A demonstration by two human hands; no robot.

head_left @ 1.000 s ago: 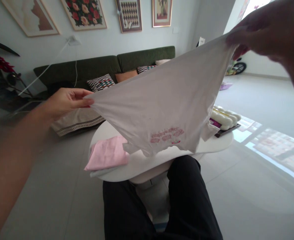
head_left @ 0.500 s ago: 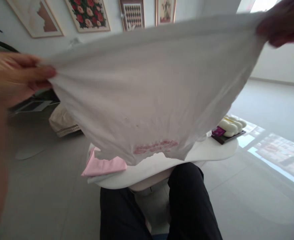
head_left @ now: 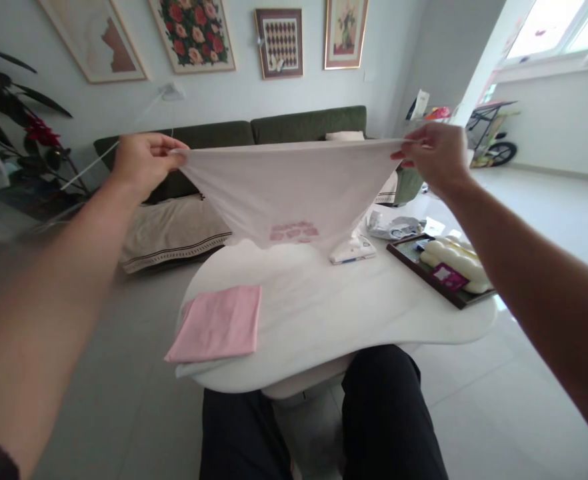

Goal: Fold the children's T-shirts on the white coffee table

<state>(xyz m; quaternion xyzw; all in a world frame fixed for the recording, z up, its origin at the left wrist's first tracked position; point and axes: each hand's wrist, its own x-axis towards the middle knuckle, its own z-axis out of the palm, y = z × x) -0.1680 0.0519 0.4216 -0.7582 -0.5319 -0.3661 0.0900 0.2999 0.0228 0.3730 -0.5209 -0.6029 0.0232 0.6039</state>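
A white shirt [head_left: 284, 180] with a reddish print near its lower part is stretched out in the air over the table. My left hand [head_left: 149, 159] pinches its upper left corner. At the upper right corner, my right hand [head_left: 431, 150] has its fingers closed on the fabric. Both arms reach far forward, and the top edge runs nearly straight between the hands. The shirt's lower end hangs in folds close to the tabletop. Below and to the left lies a folded pink garment [head_left: 219, 323], on top of a pale folded cloth [head_left: 204, 365].
The white table [head_left: 314, 307] has a rounded edge just above my knees. On its right stands a dark tray [head_left: 427, 273] with a cream puffy object [head_left: 457, 263]. Plastic packaging [head_left: 394, 225] lies behind it. A green sofa [head_left: 224, 137] and a beige cushion [head_left: 174, 230] are beyond.
Both hands have moved away from me, forward and inward, carrying the shirt out over the far side of the table. Its top edge is now level and more of the table shows.
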